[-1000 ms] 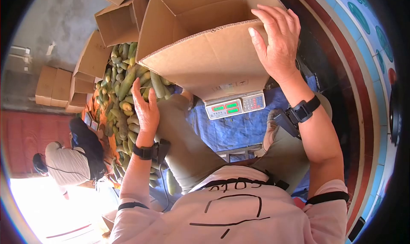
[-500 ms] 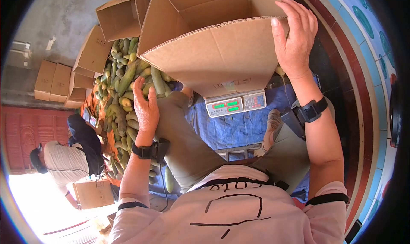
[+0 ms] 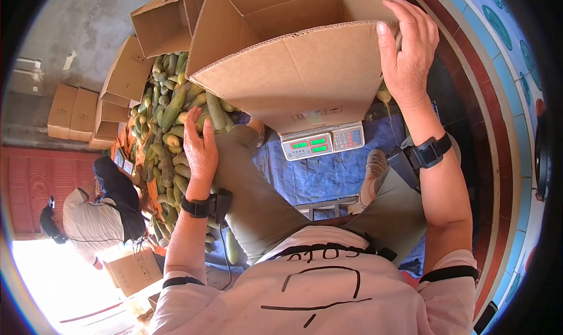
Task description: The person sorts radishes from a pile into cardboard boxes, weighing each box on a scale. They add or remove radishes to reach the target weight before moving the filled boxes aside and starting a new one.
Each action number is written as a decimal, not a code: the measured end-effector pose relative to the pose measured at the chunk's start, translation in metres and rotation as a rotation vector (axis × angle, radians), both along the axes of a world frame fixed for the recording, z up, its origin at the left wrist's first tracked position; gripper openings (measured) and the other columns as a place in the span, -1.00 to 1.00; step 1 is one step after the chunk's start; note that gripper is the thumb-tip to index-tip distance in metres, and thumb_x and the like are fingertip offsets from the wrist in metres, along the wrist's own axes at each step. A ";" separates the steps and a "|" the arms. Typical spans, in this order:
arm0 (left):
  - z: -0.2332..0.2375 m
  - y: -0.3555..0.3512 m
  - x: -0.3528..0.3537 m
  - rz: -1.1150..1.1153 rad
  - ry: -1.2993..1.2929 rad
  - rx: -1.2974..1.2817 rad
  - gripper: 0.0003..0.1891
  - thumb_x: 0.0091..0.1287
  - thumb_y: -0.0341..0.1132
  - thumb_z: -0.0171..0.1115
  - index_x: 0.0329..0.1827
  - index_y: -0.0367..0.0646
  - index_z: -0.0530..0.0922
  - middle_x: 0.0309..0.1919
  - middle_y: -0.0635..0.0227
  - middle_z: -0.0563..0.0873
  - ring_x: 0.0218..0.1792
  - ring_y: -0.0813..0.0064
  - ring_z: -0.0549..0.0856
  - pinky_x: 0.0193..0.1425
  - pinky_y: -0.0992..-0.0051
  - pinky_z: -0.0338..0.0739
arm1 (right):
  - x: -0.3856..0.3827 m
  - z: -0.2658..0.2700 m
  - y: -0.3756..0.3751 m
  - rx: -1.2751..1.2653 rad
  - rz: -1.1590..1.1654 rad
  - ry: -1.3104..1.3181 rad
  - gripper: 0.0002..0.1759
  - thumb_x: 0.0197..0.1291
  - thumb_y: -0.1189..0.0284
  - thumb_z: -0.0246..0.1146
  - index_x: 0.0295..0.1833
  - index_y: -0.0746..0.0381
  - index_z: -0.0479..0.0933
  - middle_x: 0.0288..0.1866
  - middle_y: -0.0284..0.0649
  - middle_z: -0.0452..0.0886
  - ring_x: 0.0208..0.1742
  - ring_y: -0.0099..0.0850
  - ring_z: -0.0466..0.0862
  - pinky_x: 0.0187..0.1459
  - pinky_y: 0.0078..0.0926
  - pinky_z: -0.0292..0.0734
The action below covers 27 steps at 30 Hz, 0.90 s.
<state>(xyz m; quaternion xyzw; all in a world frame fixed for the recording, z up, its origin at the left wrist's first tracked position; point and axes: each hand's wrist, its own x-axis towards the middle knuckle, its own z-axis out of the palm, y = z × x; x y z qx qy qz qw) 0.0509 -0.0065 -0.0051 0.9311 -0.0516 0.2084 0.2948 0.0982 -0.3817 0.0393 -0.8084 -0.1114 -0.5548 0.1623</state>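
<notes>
A large open carton (image 3: 293,71) stands on a white digital scale (image 3: 311,150) with lit green readouts. My right hand (image 3: 410,56) is at the carton's right upper corner, fingers spread and thumb overlapping the front panel's edge. Nothing is gripped in it. My left hand (image 3: 200,150) is held up to the left of the carton, palm turned inward, fingers stretched and nothing in them. Behind the left hand lies a big heap of green and yellow cucumber-like vegetables (image 3: 167,153).
Open cartons (image 3: 167,24) and closed ones (image 3: 71,113) stand along the wall. At left, a co-worker (image 3: 94,217) bends over another carton (image 3: 132,270). A blue tarp (image 3: 311,185) covers the floor around the scale. A pale root vegetable (image 3: 383,95) shows right of the carton.
The large carton and scale have shifted very slightly left, and my right hand a little right. The co-worker has bent lower, and the carton beside them is tilted now.
</notes>
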 end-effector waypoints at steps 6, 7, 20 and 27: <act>0.000 0.000 -0.001 -0.006 0.001 0.000 -0.58 0.46 -0.15 -0.08 0.25 -0.25 0.31 0.09 0.04 0.57 0.11 0.17 0.55 0.18 0.29 0.39 | -0.001 -0.001 0.000 0.003 -0.006 0.005 -0.68 0.27 0.31 0.14 0.10 0.15 0.48 0.12 -0.27 0.54 0.19 -0.27 0.42 0.26 -0.24 0.18; 0.000 0.000 -0.001 -0.004 0.001 0.002 -0.58 0.46 -0.15 -0.08 0.24 -0.25 0.32 0.09 0.04 0.57 0.10 0.18 0.56 0.17 0.29 0.39 | -0.001 -0.001 0.000 0.003 -0.006 0.004 -0.68 0.27 0.31 0.13 0.10 0.15 0.49 0.12 -0.27 0.54 0.19 -0.27 0.42 0.26 -0.24 0.18; -0.003 0.003 -0.002 0.022 0.002 0.043 -0.60 0.45 -0.16 -0.07 0.22 -0.22 0.36 0.07 0.15 0.60 -0.14 0.28 0.61 0.02 0.35 0.45 | 0.004 -0.009 -0.004 0.009 -0.002 -0.005 -0.68 0.26 0.34 0.15 0.10 0.16 0.48 0.11 -0.29 0.55 0.17 -0.29 0.44 0.25 -0.27 0.20; 0.000 0.000 -0.005 0.020 0.005 0.034 -0.63 0.45 -0.20 -0.07 0.20 -0.23 0.39 0.06 0.14 0.60 -0.06 0.27 0.60 0.06 0.36 0.44 | 0.004 -0.009 -0.004 0.013 0.004 -0.004 -0.68 0.26 0.35 0.15 0.11 0.16 0.48 0.13 -0.29 0.55 0.17 -0.29 0.45 0.23 -0.27 0.21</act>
